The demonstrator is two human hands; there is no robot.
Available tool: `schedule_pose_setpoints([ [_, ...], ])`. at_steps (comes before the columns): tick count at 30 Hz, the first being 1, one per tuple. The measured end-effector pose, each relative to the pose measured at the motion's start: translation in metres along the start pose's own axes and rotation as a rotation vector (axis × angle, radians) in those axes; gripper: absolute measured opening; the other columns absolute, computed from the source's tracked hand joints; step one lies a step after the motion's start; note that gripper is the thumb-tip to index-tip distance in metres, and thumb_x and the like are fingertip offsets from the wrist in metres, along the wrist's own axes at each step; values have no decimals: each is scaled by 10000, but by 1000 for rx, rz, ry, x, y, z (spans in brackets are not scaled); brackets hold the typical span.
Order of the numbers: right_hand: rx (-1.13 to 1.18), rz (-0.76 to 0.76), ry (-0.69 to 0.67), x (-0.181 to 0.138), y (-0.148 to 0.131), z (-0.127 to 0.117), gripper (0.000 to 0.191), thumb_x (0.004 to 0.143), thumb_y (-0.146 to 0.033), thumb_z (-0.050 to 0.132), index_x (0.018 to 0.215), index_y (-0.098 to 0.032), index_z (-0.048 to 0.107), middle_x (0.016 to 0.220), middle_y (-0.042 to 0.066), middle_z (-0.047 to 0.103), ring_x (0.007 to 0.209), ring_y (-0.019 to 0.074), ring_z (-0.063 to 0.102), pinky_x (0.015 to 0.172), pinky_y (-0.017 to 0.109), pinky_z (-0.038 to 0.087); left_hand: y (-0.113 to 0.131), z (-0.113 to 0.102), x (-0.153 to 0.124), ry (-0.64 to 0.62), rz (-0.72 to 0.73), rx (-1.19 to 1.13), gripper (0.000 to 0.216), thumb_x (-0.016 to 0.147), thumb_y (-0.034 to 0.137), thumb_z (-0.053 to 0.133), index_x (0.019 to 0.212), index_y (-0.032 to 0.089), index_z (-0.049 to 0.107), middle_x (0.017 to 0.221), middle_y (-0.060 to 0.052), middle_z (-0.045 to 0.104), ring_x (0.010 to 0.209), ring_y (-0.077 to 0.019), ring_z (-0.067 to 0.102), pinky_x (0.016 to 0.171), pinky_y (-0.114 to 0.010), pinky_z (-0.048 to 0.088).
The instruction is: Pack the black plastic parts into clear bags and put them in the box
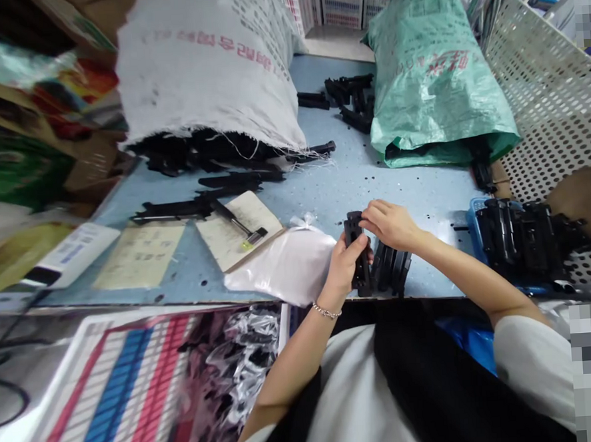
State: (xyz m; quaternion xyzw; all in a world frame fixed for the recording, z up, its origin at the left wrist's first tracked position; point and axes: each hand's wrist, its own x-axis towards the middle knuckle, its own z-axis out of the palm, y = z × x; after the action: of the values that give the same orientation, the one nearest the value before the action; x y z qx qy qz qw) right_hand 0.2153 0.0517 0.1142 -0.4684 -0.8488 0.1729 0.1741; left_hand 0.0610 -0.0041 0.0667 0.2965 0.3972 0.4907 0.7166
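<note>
My left hand (347, 261) is closed around a long black plastic part (359, 270), which it holds nearly upright at the front of the blue table. At the top end of that part, my right hand (386, 225) has its fingers bent together in a pinch. Whether they grip the part itself or some small piece cannot be made out. Beside the held part, under my right hand, several similar black parts (392, 268) lie side by side near the table edge. A white plastic bag (292, 261) rests just left of my left hand.
A white woven sack (210, 66) and a green sack (437, 79) lie at the back, black parts showing at their mouths. A blue basket (477, 226) of black parts stands right. A notebook (240, 228) lies left; a striped crate (120, 392) with bagged pieces sits below the edge.
</note>
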Motion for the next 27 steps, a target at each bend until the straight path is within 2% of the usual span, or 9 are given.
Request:
schedule_pose_setpoints([
  [4, 205, 119, -2, -14, -3, 14, 421, 1048, -472, 256, 927, -216, 567, 867, 49, 622, 795, 182, 580, 741, 303, 440, 1, -3, 0, 44, -35, -62, 522, 686, 530, 820, 972, 172, 572, 729, 36, 619, 538, -85, 576, 510, -215, 473],
  [9, 161, 4, -66, -67, -29, 35, 417, 998, -557, 345, 877, -247, 595, 905, 89, 654, 881, 256, 609, 823, 407, 488, 7, -6, 1, 22, -35, -120, 584, 712, 543, 796, 1114, 174, 588, 761, 33, 616, 573, -88, 582, 537, -227, 489],
  [12, 276, 167, -90, -95, -46, 56, 406, 998, -545, 295, 829, -301, 571, 874, 56, 648, 839, 265, 625, 777, 433, 541, 0, -6, -2, 17, 45, 10, 541, 766, 542, 757, 1116, 179, 563, 760, 26, 620, 575, -97, 596, 563, -233, 500],
  [14, 397, 301, -94, -109, -46, 67, 390, 993, -536, 291, 819, -323, 570, 814, 30, 631, 779, 257, 637, 728, 430, 571, -9, -11, 1, 48, 133, 118, 623, 761, 506, 779, 1227, 210, 490, 838, 19, 638, 633, -118, 641, 642, -261, 541],
  [16, 343, 392, -13, -119, -36, 74, 350, 986, -502, 323, 884, -333, 612, 880, 49, 651, 865, 286, 656, 807, 481, 577, -19, -23, 10, 95, 186, 228, 707, 759, 467, 791, 1313, 246, 413, 954, 0, 652, 741, -143, 682, 750, -303, 564],
  [18, 133, 467, 124, -128, -19, 77, 296, 963, -462, 396, 1085, -337, 634, 1124, 102, 648, 1101, 357, 614, 951, 578, 521, -32, -37, 23, 121, 159, 376, 540, 834, 475, 700, 1259, 230, 472, 993, -29, 666, 836, -173, 687, 820, -340, 558],
  [20, -33, 488, 187, -134, 2, 77, 374, 915, -418, 498, 1272, -331, 572, 1326, 142, 562, 1253, 403, 525, 1016, 634, 470, -46, -44, 35, 108, 130, 579, 329, 916, 454, 557, 1106, 187, 581, 988, -71, 682, 941, -219, 670, 902, -395, 535],
  [23, -70, 424, 172, -131, 29, 67, 340, 873, -341, 568, 1209, -309, 606, 1230, 133, 607, 1198, 383, 545, 1007, 601, 486, -71, -41, 43, 61, 271, 887, 351, 932, 353, 479, 1159, 123, 618, 1280, -187, 608, 1271, -309, 528, 1119, -512, 381],
  [27, -71, 323, 202, -79, 58, 44, 206, 936, -324, 513, 1045, -234, 662, 1071, 112, 665, 1143, 339, 542, 1065, 552, 425, -97, -26, 38, 15, 415, 1111, 569, 956, 291, 428, 1474, 62, 380, 1573, -258, 314, 1493, -337, 257, 1213, -574, 208],
])
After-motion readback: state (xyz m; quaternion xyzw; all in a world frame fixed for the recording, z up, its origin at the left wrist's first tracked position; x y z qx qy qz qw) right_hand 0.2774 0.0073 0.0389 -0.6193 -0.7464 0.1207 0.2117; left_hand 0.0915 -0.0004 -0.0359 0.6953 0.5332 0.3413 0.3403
